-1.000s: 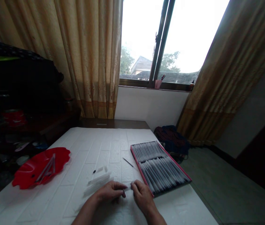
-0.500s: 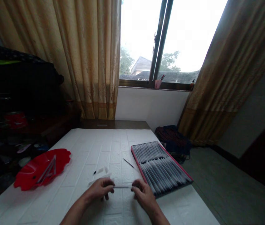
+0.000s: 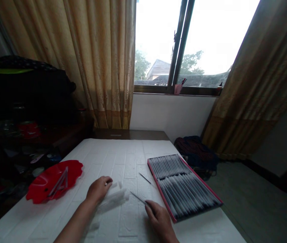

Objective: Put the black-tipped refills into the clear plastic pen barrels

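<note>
The right hand (image 3: 158, 216), low over the near part of the white brick-patterned tabletop (image 3: 130, 168), has its thumb and fingers closed around 1 end of a slim grey pen-like rod (image 3: 137, 197). The rod's free end slants up and left, toward the middle of the tabletop.

The left hand (image 3: 98, 189) is left of the tabletop's middle, its fingers curled and the fingertips close together; I cannot tell whether anything is pinched between them. Just right of it lies a loose pile of translucent whitish plastic strips (image 3: 114, 199), blurred, some partly behind the forearm.

Along the tabletop's right edge lies a flat rectangular tray with a red rim (image 3: 160, 190), filled with 2 rows of clear-barrelled pens with dark ends (image 3: 184, 192); its near right corner reaches that edge. Another thin dark rod (image 3: 145, 178) lies beside the tray's left side, well apart from the left hand.

By the tabletop's left edge sits a glossy red scalloped plastic dish (image 3: 37, 189) holding a few clear sticks (image 3: 57, 185).
</note>
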The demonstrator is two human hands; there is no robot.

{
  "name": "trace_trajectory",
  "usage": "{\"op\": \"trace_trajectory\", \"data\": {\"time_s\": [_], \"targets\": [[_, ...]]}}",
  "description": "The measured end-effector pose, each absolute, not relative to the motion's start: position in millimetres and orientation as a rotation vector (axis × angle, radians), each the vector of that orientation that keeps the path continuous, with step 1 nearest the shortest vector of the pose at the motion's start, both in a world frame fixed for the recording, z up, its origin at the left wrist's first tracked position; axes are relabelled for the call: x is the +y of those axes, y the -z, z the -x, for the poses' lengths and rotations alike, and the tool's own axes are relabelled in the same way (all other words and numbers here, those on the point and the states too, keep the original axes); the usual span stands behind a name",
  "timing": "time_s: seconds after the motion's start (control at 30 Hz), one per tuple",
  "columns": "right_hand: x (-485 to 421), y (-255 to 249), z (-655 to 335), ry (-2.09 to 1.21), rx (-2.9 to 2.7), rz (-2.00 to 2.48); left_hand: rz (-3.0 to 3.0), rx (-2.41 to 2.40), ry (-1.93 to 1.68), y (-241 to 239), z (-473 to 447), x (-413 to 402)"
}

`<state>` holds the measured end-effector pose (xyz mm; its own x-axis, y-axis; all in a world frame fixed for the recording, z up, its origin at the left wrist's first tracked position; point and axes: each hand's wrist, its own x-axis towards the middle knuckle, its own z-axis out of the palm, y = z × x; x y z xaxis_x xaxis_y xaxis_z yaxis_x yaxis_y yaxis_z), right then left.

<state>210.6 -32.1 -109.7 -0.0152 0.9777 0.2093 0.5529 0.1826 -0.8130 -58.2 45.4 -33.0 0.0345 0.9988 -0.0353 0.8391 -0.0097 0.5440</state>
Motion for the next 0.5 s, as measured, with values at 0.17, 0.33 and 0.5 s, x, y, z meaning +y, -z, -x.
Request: {"op": "trace_trajectory", "data": {"time_s": [0.17,0.33,0.5], "targets": [[-34.6,112.7,-210.8,-0.658,-1.647,1.405,-2.015,1.923,-0.415,40.4,53.9,55.3],[-35.0,113.7,-212.4,-0.626,-1.662,1.356,-1.966,1.843,-0.498,36.9,45.0,57.2],[-34.7,112.8,-213.3,-0.647,-1.665,1.273,-1.739,1.556,-0.703,46.2,29.4,28.8]]}}
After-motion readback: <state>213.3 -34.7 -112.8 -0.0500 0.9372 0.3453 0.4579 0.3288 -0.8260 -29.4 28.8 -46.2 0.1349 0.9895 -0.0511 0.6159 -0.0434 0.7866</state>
